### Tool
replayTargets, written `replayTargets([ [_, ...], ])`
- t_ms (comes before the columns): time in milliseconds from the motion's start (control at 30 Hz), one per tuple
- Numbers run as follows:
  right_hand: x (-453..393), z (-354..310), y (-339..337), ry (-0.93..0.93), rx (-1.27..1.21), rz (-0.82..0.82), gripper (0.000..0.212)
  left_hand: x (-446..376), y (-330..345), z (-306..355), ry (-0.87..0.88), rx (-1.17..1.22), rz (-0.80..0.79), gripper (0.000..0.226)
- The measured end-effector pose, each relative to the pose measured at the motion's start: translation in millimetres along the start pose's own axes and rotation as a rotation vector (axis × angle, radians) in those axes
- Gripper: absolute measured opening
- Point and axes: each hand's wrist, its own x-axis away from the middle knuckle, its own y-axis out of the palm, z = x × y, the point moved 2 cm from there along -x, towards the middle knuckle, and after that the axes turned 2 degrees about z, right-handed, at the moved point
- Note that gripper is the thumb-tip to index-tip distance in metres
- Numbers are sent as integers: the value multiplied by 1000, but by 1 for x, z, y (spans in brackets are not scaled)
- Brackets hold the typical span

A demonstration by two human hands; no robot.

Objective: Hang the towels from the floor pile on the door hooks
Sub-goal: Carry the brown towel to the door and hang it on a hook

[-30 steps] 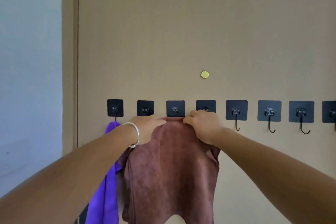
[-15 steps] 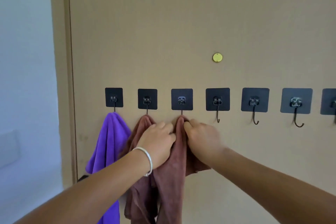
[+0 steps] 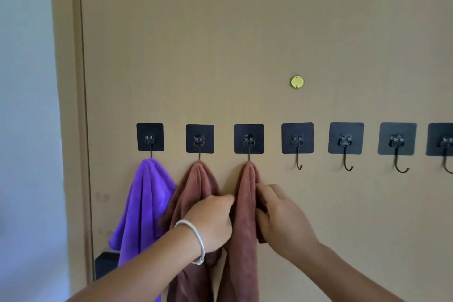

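Both hands have dropped lower since the earlier frame. I see left hand (image 3: 208, 222) and right hand (image 3: 282, 218) pinching the brown towel (image 3: 245, 216), draped across two hooks (image 3: 248, 141); tugging could unhook it.

The lower ends of the purple towel (image 3: 147, 203) and the two brown towels (image 3: 246, 228) run off the bottom edge of the frame. The left hand (image 3: 210, 223) covers part of the brown cloth, and its fingertips are buried in the folds; the right hand (image 3: 282, 218) hides the cloth's right edge. The hook tips under all three towels are covered. At the far right edge, the last hook plate (image 3: 441, 140) is cut off.
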Motion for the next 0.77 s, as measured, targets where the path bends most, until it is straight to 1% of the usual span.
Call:
replayTargets([
  [67,3,-3,-7,0,79,44,47,2,-14,2,-3,-47,197,29],
  [134,7,-11,-20,-13,116,98,51,2,-26,7,99,-45,422,41],
  [167,8,-16,-27,-30,142,135,52,1,-32,10,155,-82,488,45],
  [200,10,-21,-34,-53,181,187,52,0,-36,12,185,-135,504,49],
  [267,16,-26,-47,-72,277,272,52,-1,-37,15,182,-218,456,57],
  [401,45,-26,-70,142,390,256,58,5,-23,31,249,-192,397,68],
  [567,111,-32,-108,390,595,235,61,26,16,83,457,-27,297,70],
  [768,210,-44,-164,708,788,252,64,65,51,172,746,264,149,67],
])
